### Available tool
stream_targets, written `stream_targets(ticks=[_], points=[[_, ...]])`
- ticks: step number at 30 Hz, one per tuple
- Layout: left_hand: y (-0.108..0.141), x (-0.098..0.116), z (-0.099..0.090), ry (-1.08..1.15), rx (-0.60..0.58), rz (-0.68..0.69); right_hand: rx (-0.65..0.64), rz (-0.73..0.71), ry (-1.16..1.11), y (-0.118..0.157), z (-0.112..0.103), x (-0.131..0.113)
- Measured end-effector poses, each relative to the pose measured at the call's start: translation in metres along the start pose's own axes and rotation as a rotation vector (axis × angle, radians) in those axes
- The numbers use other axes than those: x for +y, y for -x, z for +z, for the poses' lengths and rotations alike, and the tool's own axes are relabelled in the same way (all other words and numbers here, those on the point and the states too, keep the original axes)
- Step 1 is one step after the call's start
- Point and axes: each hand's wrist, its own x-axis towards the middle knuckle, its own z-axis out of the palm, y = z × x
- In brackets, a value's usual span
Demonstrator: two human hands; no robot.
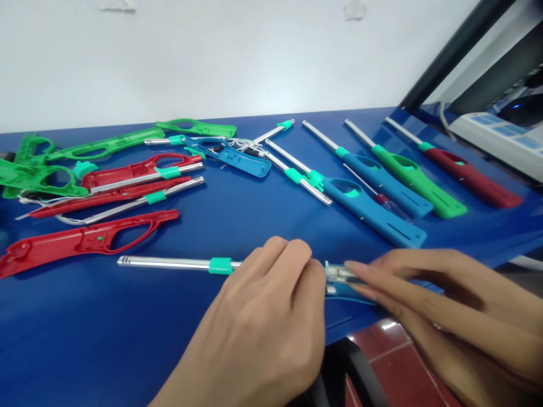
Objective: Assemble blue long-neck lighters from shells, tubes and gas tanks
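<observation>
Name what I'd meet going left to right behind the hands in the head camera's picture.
Far-left green handle shell, top red handle shell, loose blue handle shell, nearer blue lighter, red-handled screwdriver, farther blue lighter, green lighter, dark red lighter, white power strip.

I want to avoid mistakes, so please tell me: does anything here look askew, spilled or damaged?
White wires lie tangled beside the open blue shell, untidy next to the neatly lined closed lighters. Two ragged patches mark the wall, perhaps torn paper. I see no spill.
</observation>
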Motion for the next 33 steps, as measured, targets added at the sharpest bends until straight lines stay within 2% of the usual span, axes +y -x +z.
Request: stream_targets(ticks=[5, 8, 14, 19, 26, 33], points=[[0.000, -0.001, 0.001, -0.020, 0.000, 0.010, -0.037, -0.044, 0.055, 0.005, 0.001, 0.004], [-0.001, 0.000, -0.002, -0.027, -0.012, 0.001, -0.031, -0.020, 0.053, 0.007, 0.003, 0.004], [-0.007, 0.007, -0.013, -0.010, -0.117, -0.056, -0.002, 0.052, 0.084, 0.011, 0.007, -0.002], [-0.009, 0.006, -0.017, -0.029, -0.104, -0.048, 0.004, 0.045, 0.099, 0.012, 0.010, -0.005], [-0.005, 0.003, -0.006, -0.023, -0.053, -0.034, 0.017, 0.004, 0.081, 0.008, 0.009, -0.003], [0.001, 0.001, -0.005, 0.049, 0.015, -0.055, 0.006, 0.072, -0.015, 0.009, 0.004, 0.000]])
